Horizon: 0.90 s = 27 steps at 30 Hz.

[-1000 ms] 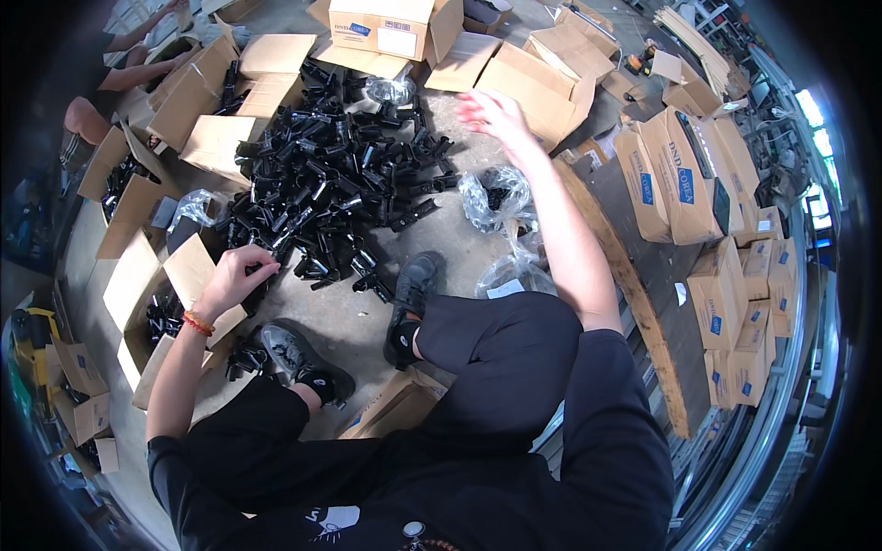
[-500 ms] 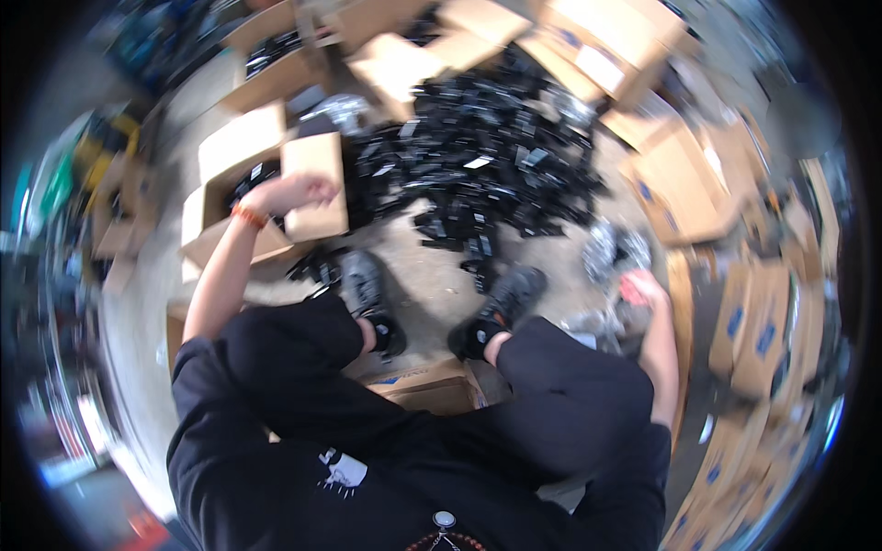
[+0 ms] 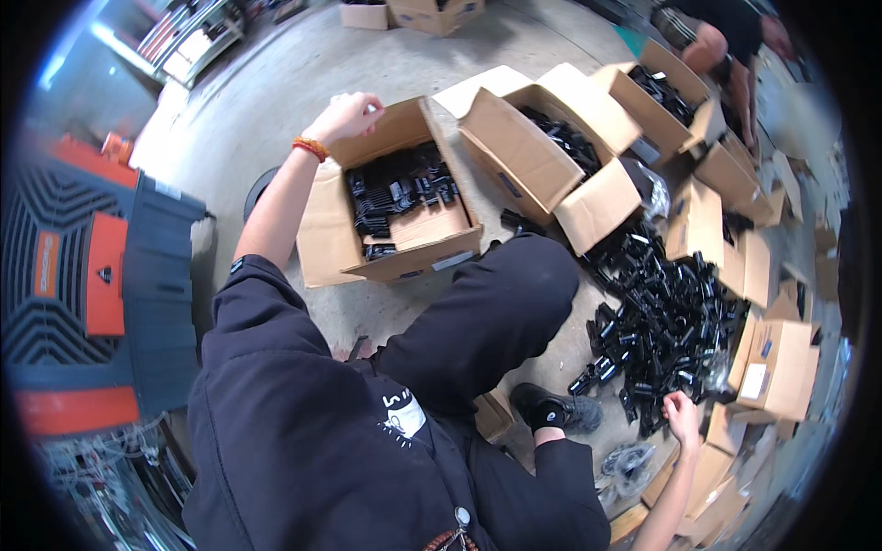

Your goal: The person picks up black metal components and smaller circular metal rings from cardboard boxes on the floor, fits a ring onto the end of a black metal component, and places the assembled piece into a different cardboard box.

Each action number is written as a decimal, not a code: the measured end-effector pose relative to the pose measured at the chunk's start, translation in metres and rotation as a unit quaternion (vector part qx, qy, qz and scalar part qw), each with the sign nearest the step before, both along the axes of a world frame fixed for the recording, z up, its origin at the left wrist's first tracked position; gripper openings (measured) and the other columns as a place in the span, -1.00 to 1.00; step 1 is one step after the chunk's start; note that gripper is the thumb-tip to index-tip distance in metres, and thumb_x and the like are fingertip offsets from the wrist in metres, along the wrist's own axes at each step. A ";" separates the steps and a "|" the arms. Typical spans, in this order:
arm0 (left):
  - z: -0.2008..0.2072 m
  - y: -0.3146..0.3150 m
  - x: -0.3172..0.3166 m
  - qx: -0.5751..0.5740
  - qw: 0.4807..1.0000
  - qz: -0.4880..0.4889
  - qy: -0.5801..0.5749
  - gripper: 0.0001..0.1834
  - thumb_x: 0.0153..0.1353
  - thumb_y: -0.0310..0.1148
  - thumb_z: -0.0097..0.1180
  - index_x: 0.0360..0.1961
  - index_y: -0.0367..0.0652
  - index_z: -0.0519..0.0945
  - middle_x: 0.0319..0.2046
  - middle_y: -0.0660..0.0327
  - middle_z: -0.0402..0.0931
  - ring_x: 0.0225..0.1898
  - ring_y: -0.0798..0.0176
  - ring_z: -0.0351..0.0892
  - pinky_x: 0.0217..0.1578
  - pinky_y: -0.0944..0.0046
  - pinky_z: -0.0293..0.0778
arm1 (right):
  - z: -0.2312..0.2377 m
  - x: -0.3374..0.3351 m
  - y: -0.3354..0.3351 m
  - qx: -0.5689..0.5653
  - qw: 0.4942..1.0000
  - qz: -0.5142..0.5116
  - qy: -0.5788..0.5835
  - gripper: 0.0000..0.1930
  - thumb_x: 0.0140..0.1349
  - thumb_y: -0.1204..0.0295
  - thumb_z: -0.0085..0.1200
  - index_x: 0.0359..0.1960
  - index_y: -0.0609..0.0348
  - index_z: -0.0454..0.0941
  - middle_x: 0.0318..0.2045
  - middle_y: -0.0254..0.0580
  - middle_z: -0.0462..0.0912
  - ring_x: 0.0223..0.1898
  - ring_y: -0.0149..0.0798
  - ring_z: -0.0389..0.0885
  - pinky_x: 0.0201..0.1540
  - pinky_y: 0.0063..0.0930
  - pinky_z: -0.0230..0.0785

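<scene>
My left hand (image 3: 349, 117) is raised over the far left corner of an open cardboard box (image 3: 413, 260), its fingers curled. Whether it grips the upright flap or a small thing is hidden. Inside that box, black plastic parts (image 3: 372, 197) lie in rows beside a bare brown cardboard sheet (image 3: 432, 222). My right hand (image 3: 682, 420) hangs at the near edge of a loose pile of black plastic parts (image 3: 675, 312), fingers bent together and nothing visible in them.
More open boxes (image 3: 542, 151) of black parts stand to the right. Clear plastic wrap (image 3: 627, 468) lies near my right foot. A large grey and orange storage chest (image 3: 101, 285) is at left. Another person (image 3: 721, 37) bends down at the far right.
My view has swung left, bringing the box with rows and the chest into sight. My left hand remains by a box; my right hand is now near the pile's edge.
</scene>
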<state>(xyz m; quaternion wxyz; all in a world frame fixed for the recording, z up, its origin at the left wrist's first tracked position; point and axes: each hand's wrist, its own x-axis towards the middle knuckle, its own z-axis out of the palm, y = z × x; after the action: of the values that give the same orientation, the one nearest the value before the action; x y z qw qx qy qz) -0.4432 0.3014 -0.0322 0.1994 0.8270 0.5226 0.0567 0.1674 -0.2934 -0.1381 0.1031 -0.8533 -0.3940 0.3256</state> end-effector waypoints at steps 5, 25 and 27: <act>-0.126 -0.010 -0.064 -0.028 0.988 -0.086 0.129 -0.57 -0.09 -0.06 0.39 -0.23 -0.07 0.68 -0.39 0.14 0.68 -0.31 0.17 0.68 -0.23 0.18 0.57 | 0.011 -0.060 0.122 0.035 0.987 0.125 -0.090 -0.78 0.27 0.34 0.06 -0.21 0.25 0.58 -0.40 -0.03 0.68 -0.35 -0.17 0.68 -0.23 -0.33 0.49; -0.211 -0.066 -0.002 0.198 0.958 -0.166 0.121 -0.32 -0.10 0.02 0.32 0.01 -0.07 0.43 -0.07 0.17 0.36 0.05 0.11 0.34 -0.01 0.09 0.29 | -0.013 -0.113 0.040 -0.148 0.983 0.112 -0.006 -0.72 0.21 0.26 0.11 -0.14 0.16 0.61 -0.32 0.02 0.70 -0.23 -0.09 0.70 -0.11 -0.28 0.49; -0.214 -0.062 0.005 0.186 0.958 -0.180 0.125 -0.53 -0.05 -0.04 0.30 -0.14 -0.03 0.55 -0.13 0.22 0.40 0.02 0.13 0.34 -0.05 0.11 0.30 | -0.017 -0.116 0.044 -0.112 0.985 0.131 0.006 -0.72 0.21 0.31 0.13 -0.14 0.23 0.60 -0.35 -0.01 0.71 -0.29 -0.18 0.70 -0.16 -0.35 0.51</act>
<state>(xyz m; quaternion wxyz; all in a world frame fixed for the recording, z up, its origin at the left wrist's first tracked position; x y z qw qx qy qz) -0.4382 0.2390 -0.2465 -0.0174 0.9303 0.3661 0.0124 0.0514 -0.2492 -0.1551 -0.0341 -0.7983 -0.4633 0.3834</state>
